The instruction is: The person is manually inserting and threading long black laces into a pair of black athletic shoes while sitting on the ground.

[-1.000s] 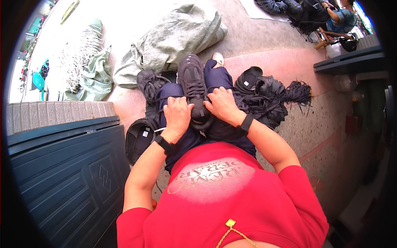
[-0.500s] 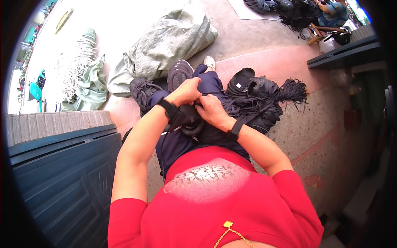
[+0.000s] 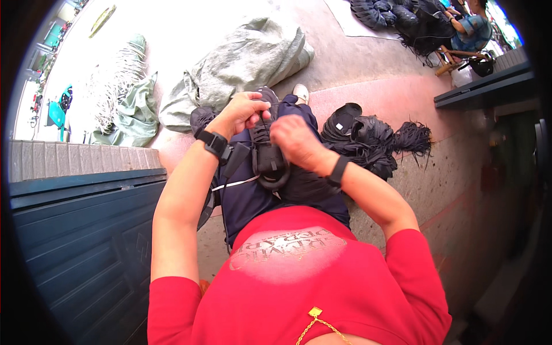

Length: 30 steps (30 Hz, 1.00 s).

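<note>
A dark sneaker [image 3: 269, 156] rests on my lap, its laced front and opening facing up. Above its toe end, my left hand [image 3: 240, 112] is closed in a pinch on a thin dark shoelace [image 3: 264, 122]. My right hand [image 3: 299, 141] is beside the shoe's right edge, its fingers smeared by motion, so what they hold cannot be made out. Another dark shoe [image 3: 201, 118] lies just beyond my left wrist. To the right of my leg sits a pile of black shoes and laces [image 3: 368, 138].
Beyond my feet lies a big grey-green sack [image 3: 241, 63]. Farther left, white laces [image 3: 118, 86] hang over a green cloth [image 3: 138, 118]. Blue metal doors stand at left [image 3: 86, 241] and right [image 3: 489, 86]. Another person [image 3: 471, 29] sits at the upper right by dark bundles [image 3: 397, 17].
My hands, close together over the shoe before, have drawn apart. The left has risen a little with the lace, the right has shifted right, and more of the shoe shows between them.
</note>
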### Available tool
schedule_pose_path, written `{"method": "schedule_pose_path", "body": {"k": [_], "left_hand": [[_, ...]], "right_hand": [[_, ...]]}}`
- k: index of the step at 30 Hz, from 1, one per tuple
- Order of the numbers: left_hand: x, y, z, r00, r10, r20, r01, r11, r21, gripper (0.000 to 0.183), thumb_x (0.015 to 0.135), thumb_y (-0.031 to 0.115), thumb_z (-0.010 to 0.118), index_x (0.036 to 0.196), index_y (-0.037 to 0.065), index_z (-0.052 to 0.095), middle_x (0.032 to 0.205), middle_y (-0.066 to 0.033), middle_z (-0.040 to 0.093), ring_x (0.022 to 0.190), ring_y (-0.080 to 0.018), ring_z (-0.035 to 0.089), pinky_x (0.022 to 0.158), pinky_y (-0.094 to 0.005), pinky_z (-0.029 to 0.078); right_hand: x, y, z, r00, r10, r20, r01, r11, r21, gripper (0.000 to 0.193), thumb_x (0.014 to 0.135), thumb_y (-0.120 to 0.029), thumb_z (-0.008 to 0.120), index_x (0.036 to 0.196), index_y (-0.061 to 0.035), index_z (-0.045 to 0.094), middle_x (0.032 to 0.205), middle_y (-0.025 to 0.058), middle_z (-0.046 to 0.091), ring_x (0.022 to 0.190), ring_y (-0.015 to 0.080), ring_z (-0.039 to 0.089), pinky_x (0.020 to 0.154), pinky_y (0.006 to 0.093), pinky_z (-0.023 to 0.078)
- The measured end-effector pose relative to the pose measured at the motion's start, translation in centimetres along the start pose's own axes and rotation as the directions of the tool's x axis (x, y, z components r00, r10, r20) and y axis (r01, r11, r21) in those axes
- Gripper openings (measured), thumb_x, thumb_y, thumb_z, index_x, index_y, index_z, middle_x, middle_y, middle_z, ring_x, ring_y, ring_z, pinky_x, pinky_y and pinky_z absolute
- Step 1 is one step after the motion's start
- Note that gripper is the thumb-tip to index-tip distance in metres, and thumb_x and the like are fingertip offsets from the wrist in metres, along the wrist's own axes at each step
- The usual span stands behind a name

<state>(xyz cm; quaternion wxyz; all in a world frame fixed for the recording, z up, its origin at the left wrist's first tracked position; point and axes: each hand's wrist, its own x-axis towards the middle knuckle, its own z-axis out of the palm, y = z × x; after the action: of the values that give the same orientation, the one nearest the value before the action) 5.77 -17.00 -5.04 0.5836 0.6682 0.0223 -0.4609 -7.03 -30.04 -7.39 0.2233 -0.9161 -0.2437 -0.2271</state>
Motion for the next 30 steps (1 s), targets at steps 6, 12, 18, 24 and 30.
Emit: {"method": "schedule_pose_path", "body": {"k": [6,12,18,24,30], "left_hand": [[2.3,-2.5,1.9,0.97,-0.234,0.066,0.178,0.869,0.461,0.019,0.076,0.008,0.06,0.091,-0.002,0.054,0.061,-0.0079,0.058,0.034,-0.0088,0.043,0.029,-0.0239,0.031],[-1.1,-2.5,1.2,0.953,0.275,0.124,-0.23,0.396,0.889,0.029,0.075,0.008,0.048,0.102,-0.002,0.055,0.077,-0.0193,0.061,0.043,-0.0237,0.057,0.053,-0.0351,0.048],[-2.7,-9.1,-4.8,0.842,0.455,0.29,-0.409,0.187,0.893,0.023,0.078,0.011,0.049,0.096,0.003,0.06,0.082,-0.0191,0.06,0.066,-0.0265,0.061,0.059,-0.0373,0.048],[-5.3,-9.3,-2.4,0.832,0.538,0.138,-0.154,-0.015,0.988,0.013,0.08,0.015,0.048,0.079,0.007,0.059,0.068,-0.0151,0.059,0.065,-0.03,0.06,0.057,-0.0404,0.048],[-6.0,-11.6,-1.6,0.735,0.677,0.041,-0.117,0.066,0.991,0.009,0.079,0.013,0.048,0.076,0.007,0.054,0.056,-0.0146,0.056,0.053,-0.0309,0.059,0.048,-0.0401,0.047]], "right_hand": [[9.4,-2.2,-20.7,0.733,0.15,-0.664,0.196,0.888,0.417,0.013,0.084,0.005,0.042,0.075,0.0008,0.051,0.068,0.009,0.056,0.057,0.0175,0.055,0.058,0.0297,0.05],[7.0,-1.4,-25.6,0.644,0.394,-0.655,0.22,0.725,0.652,0.022,0.09,-0.012,0.041,0.069,-0.0061,0.045,0.06,0.0009,0.04,0.049,0.0074,0.032,0.041,0.0205,0.025],[3.0,-0.5,-7.2,0.755,0.604,0.255,-0.576,0.428,0.696,0.012,0.081,-0.008,0.055,0.091,-0.0032,0.059,0.077,-0.0026,0.057,0.063,0.0034,0.048,0.056,0.019,0.041],[-0.4,-4.9,4.5,0.828,0.478,0.293,-0.52,0.851,0.079,0.015,0.074,-0.02,0.054,0.076,-0.0086,0.063,0.072,0.0119,0.061,0.07,0.0274,0.061,0.061,0.0382,0.048],[-0.4,-5.4,7.4,0.879,0.387,0.279,-0.332,0.916,-0.225,0.015,0.068,-0.008,0.055,0.083,-0.0038,0.052,0.07,0.0106,0.056,0.061,0.0244,0.059,0.056,0.0332,0.049]]}}
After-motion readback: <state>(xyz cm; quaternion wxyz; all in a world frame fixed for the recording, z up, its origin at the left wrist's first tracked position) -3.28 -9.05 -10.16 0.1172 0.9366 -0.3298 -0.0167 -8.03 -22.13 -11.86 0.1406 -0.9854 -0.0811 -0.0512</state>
